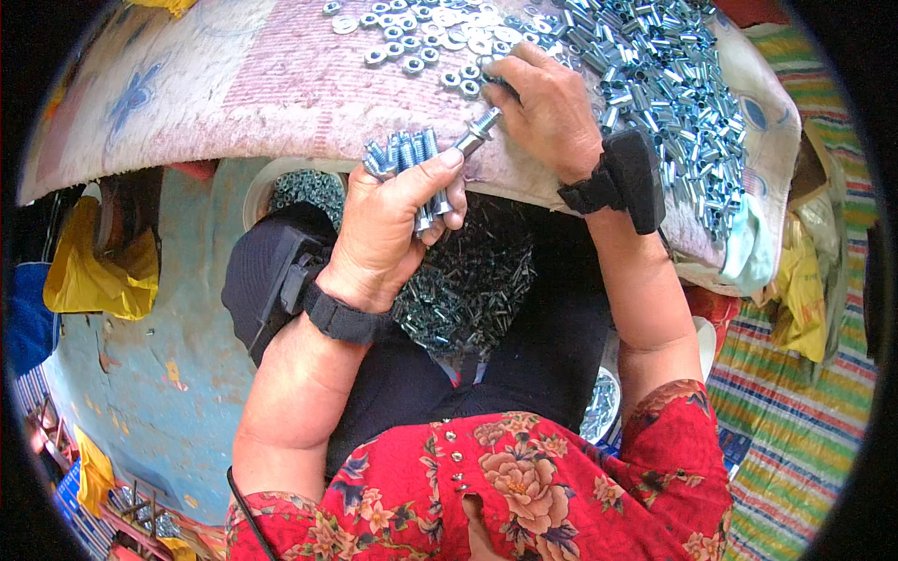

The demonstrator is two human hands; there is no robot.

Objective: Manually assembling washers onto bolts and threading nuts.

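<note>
My left hand is closed around a bunch of metal bolts, their threaded ends up. Between its thumb and fingers one more bolt sticks out toward the right, threaded tip near my right thumb. My right hand is bent over the table edge of a nut pile, thumb and forefinger curled together; what lies between them is hidden. Loose hex nuts are scattered beside its fingertips. Flat washers lie among and behind them.
A large heap of metal sleeves covers the right of the cloth-covered table. Below the edge, dark small metal parts lie in my lap. Tubs of parts stand at left and right. A striped mat is at right.
</note>
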